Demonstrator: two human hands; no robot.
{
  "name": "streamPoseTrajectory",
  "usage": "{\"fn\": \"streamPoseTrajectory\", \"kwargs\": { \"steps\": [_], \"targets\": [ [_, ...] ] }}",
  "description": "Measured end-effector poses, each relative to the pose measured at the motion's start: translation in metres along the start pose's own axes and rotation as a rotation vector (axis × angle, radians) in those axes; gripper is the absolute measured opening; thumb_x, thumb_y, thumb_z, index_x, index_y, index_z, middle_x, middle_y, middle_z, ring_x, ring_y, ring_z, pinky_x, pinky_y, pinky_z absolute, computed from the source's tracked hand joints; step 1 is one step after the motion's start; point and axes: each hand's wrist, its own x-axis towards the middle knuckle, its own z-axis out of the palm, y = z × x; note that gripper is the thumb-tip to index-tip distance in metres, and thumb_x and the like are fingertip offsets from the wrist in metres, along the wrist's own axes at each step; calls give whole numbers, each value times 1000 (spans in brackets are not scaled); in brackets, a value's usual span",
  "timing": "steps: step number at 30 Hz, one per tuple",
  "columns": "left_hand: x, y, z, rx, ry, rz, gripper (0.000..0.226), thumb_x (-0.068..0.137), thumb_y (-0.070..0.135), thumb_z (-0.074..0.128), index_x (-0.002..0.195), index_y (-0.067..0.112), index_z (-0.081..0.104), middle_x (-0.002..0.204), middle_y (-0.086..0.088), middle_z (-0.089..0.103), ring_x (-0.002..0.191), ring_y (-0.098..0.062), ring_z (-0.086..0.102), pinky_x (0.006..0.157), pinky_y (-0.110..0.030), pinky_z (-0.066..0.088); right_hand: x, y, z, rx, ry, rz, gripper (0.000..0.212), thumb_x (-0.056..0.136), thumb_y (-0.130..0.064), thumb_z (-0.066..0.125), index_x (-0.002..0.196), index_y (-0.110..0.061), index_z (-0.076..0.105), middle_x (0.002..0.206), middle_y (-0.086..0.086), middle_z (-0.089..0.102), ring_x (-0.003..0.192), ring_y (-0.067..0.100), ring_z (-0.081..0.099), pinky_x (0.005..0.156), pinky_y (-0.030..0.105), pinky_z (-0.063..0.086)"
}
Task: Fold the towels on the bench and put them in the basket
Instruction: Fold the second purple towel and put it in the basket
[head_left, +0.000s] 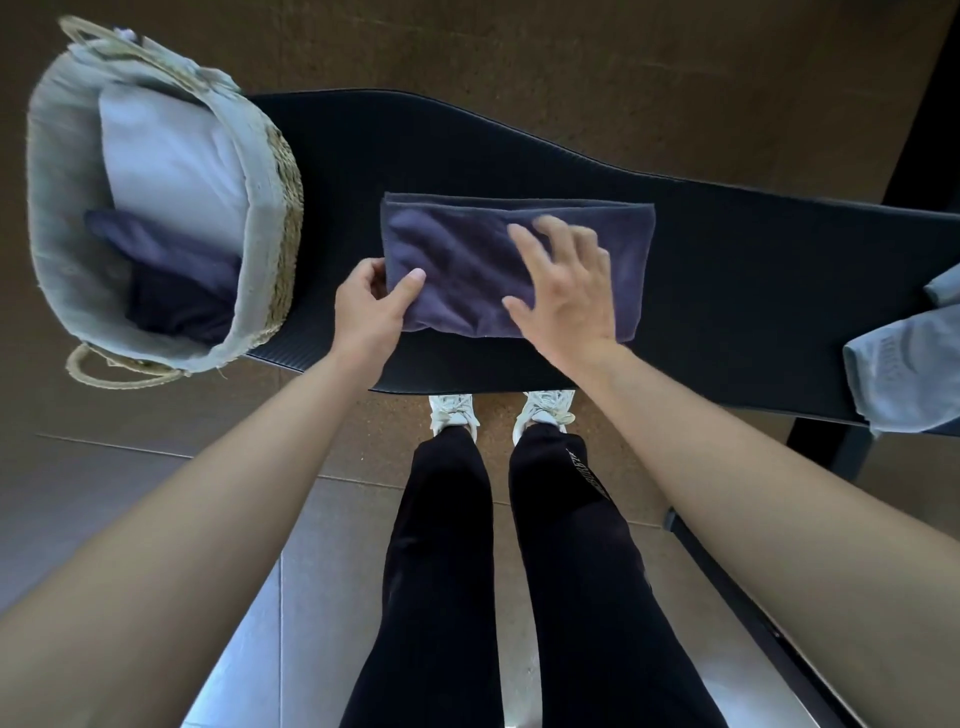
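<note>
A dark purple towel (467, 260), folded into a long strip, lies on the black bench (753, 270). My left hand (371, 306) pinches the towel's near left corner, thumb on top. Spread flat on the middle of the towel is my right hand (563, 288), fingers straight. At the bench's left end stands a woven basket (283, 218) with a grey liner. Inside it lie a folded white towel (166, 161) and a folded dark purple towel (171, 275). A grey-blue towel (909, 364) lies crumpled at the bench's right end.
My legs in black trousers and white shoes (498, 410) stand right at the bench's near edge. Brown floor surrounds the bench. A dark bench leg (852, 452) shows at the right. The basket has rope handles (104, 374) at both ends.
</note>
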Motion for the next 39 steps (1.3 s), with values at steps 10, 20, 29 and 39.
{"fn": "streamPoseTrajectory", "kwargs": {
  "steps": [10,20,29,39],
  "targets": [
    [-19,3,-2,16,-34,77,29,96,27,73,120,14,63,111,-2,74,102,-16,73,90,-42,63,38,12,0,-120,-379,-35,136,64,-72,80,162,-35,-7,171,1,-16,157,38,-5,121,59,18],
    [-48,35,16,31,-109,201,42,96,25,74,132,17,55,122,4,69,108,-10,70,91,-41,62,24,10,-9,-79,-404,-73,158,54,-61,92,162,-22,-16,168,15,-22,156,39,-16,125,59,7],
    [-83,57,98,128,-206,378,45,93,20,74,132,25,53,92,2,67,82,-21,66,79,-43,60,-30,39,-50,1415,-48,715,35,100,-33,63,118,-4,70,104,17,75,91,26,72,80,38,61],
    [-69,43,128,339,35,276,32,87,17,69,118,22,66,113,5,63,98,-11,63,92,-37,55,-25,83,-33,916,-2,550,22,92,-8,66,113,-15,71,100,-4,74,94,13,70,90,39,59]
  ]
}}
